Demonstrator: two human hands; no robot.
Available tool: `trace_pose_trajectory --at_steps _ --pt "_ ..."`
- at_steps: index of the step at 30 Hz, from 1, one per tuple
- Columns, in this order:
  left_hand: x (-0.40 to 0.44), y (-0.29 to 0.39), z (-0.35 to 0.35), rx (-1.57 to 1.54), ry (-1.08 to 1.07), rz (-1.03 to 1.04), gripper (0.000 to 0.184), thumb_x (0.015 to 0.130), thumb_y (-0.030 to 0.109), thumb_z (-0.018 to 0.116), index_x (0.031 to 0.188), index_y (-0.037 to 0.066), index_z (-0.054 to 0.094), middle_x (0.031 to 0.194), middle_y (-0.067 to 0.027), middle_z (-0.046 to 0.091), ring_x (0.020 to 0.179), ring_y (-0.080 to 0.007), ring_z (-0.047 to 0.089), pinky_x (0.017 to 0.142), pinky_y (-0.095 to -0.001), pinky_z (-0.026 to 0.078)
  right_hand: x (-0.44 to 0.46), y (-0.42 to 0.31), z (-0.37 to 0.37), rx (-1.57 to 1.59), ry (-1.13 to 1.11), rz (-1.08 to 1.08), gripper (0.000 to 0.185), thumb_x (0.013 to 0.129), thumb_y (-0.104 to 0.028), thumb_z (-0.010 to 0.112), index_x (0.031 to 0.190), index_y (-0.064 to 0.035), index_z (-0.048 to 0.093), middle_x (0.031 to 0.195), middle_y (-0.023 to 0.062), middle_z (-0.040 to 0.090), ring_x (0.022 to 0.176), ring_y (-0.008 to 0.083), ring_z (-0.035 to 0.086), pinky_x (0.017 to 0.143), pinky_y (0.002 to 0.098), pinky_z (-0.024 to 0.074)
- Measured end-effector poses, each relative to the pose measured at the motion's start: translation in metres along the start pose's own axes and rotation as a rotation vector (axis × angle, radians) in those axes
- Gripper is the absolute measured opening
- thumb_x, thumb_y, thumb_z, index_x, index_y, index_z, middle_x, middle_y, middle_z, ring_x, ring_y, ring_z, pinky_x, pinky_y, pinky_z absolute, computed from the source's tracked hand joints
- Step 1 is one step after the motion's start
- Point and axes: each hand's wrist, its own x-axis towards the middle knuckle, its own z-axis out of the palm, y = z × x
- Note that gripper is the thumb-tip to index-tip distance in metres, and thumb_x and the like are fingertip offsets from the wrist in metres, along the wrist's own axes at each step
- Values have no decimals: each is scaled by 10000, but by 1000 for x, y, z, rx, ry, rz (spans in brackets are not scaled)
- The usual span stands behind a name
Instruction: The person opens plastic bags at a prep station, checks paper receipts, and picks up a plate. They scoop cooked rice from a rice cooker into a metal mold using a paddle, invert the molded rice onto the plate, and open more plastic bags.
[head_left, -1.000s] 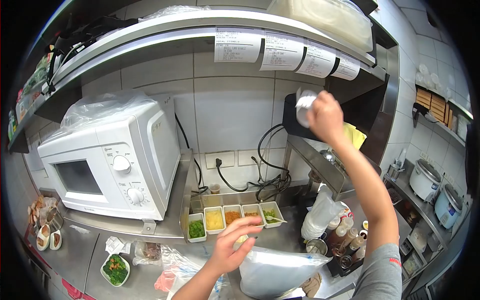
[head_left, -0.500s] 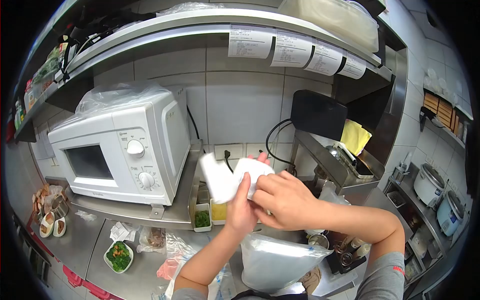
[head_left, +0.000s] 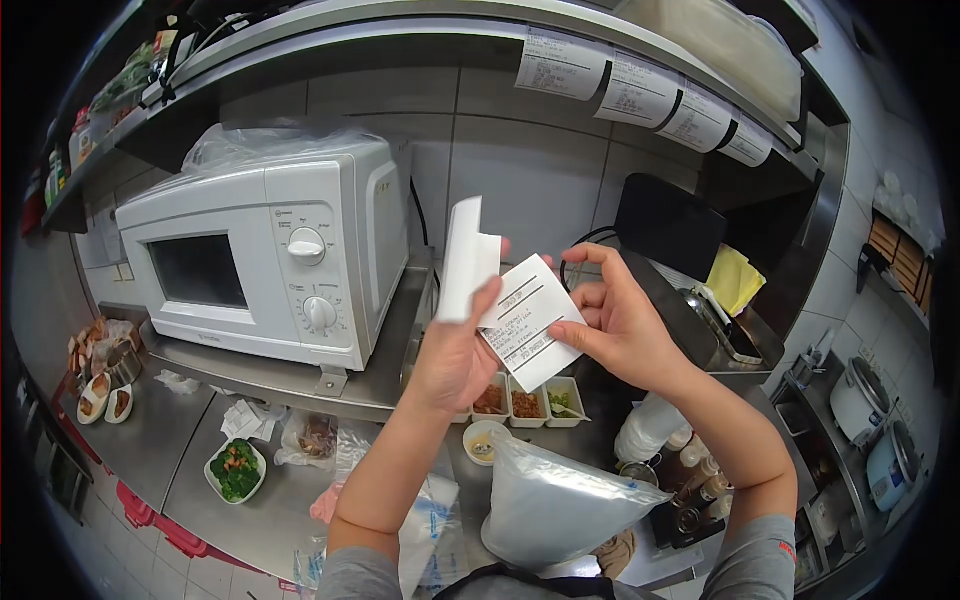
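A white curled paper slip point(head_left: 466, 262) stands up in my left hand point(head_left: 447, 358), pinched between thumb and fingers. My right hand point(head_left: 628, 322) grips the right edge of a printed receipt point(head_left: 528, 325), its thumb on the front and fingers behind. The receipt's lower left edge lies against my left thumb and palm. Its printing appears upside down to me. Both hands are raised above the counter, in front of the tiled wall. Below them are white containers of chopped food point(head_left: 528, 405) and a clear plastic bag point(head_left: 560, 505).
A white microwave point(head_left: 270, 260) stands on a raised metal shelf at left. A bowl of broccoli point(head_left: 237, 470) sits on the counter point(head_left: 165, 430). More receipts point(head_left: 562, 62) hang from the overhead shelf edge. Bottles point(head_left: 705, 480) stand at lower right, beneath a side shelf with a yellow cloth point(head_left: 735, 280).
My hands have drawn apart, and the printed receipt is now spread flat toward me. My right hand has turned its fingers upward. The head view has shifted, showing more food containers below.
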Motion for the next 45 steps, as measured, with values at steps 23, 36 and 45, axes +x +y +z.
trace_pose_trajectory --at_steps 23,36,45 --pt "-35 51 -7 73 219 597 456 970 243 333 1348 2 249 1321 -180 389 1211 -295 421 1014 -394 368 39 5 1 272 -124 -315 403 848 93 398 1207 -37 525 1257 70 466 1103 168 497 904 296 458" --pt "-81 29 -4 184 200 375 688 803 -21 350 1424 111 83 1349 -233 344 1070 -367 539 797 -389 536 164 -40 -7 347 191 -602 342 856 42 441 1175 -28 542 1141 63 532 987 146 549 830 314 494" --pt "-119 28 -11 219 304 311 706 782 -31 372 1422 110 111 1366 -224 325 1031 -373 561 756 -390 553 185 -60 -12 426 286 -534 392 820 76 432 1210 60 474 1134 142 530 945 171 578 760 271 548"
